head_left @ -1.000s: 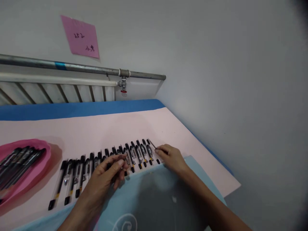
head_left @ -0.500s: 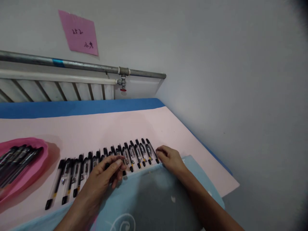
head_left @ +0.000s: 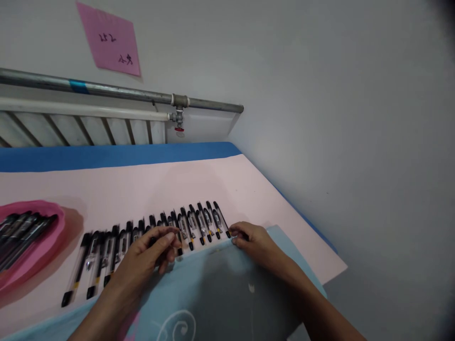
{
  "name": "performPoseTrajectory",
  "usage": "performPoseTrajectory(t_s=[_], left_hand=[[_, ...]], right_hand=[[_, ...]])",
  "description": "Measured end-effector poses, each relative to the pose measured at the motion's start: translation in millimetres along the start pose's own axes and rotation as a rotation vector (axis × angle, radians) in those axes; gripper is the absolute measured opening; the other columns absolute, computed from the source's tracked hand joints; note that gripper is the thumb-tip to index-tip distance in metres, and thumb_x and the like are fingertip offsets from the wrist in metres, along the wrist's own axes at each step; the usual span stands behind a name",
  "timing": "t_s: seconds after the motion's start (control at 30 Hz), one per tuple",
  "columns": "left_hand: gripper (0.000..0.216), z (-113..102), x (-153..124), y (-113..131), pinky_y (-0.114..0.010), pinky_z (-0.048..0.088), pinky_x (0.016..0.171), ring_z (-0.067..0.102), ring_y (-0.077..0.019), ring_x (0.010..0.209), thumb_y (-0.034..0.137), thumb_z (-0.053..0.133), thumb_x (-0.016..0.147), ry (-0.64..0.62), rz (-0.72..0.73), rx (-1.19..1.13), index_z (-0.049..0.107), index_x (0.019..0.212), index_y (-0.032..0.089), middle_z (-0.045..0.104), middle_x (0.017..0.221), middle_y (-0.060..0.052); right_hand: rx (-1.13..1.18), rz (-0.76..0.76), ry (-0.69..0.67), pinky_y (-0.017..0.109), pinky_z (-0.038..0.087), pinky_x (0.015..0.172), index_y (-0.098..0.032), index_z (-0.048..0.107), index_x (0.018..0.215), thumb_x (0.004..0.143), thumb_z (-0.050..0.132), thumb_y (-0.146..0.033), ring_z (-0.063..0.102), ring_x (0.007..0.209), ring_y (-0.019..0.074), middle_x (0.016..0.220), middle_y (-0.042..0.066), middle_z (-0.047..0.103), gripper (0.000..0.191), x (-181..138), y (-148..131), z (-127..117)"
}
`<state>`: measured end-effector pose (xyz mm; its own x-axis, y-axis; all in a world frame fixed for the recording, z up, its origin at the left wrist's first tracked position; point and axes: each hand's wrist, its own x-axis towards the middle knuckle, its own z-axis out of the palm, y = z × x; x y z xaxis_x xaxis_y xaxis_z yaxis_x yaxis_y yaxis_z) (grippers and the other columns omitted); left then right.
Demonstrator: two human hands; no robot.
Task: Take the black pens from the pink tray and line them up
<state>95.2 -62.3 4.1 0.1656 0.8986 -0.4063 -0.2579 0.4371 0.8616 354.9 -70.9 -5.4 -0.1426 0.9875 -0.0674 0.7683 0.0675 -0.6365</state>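
Note:
A long row of clear-barrelled pens with black caps and black ends lies side by side on the pink sheet. My right hand is at the right end of the row, its curled thumb and fingertips on the lower end of the last pen. Over the middle of the row is my left hand, thumb bent toward the curled fingers. Something dark shows in the gap, but I cannot make out whether it is held. This hand covers the lower parts of several pens.
A pink tray with more black-capped pens stands at the left. Light blue cloth lies along the near edge. A wall rises at the right. Behind the table are a metal pipe, a red-handled valve and a radiator.
The view has shifted slightly, so the row appears a little further left. My right thumb and fingers have come closer to the last pen's lower end. My left hand keeps nearly the same pose.

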Motion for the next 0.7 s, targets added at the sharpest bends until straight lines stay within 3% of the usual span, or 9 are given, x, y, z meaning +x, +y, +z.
performPoseTrajectory(t_s=[0.53, 0.7], left_hand=[[0.025, 1, 0, -2, -0.014, 0.034, 0.036, 0.047, -0.0058, 0.047, 0.026, 0.066, 0.068, 0.001, -0.026, -0.047, 0.061, 0.088, 0.013, 0.061, 0.069, -0.004], [0.015, 10, -4, 2, -0.022, 0.051, 0.054, 0.060, -0.0128, 0.062, 0.017, 0.059, 0.074, 0.023, -0.154, -0.257, 0.063, 0.085, 0.009, 0.064, 0.077, -0.011]], right_hand=[[-0.062, -0.042, 0.022, 0.023, 0.038, 0.063, -0.019, 0.061, 0.091, 0.070, 0.048, -0.013, 0.053, 0.070, 0.0129, 0.077, 0.001, 0.061, 0.025, 9, 4, 6], [-0.079, -0.076, 0.119, 0.024, 0.040, 0.064, -0.018, 0.061, 0.089, 0.073, 0.053, -0.020, 0.055, 0.070, 0.0139, 0.078, 0.002, 0.061, 0.018, 6, -9, 2]])
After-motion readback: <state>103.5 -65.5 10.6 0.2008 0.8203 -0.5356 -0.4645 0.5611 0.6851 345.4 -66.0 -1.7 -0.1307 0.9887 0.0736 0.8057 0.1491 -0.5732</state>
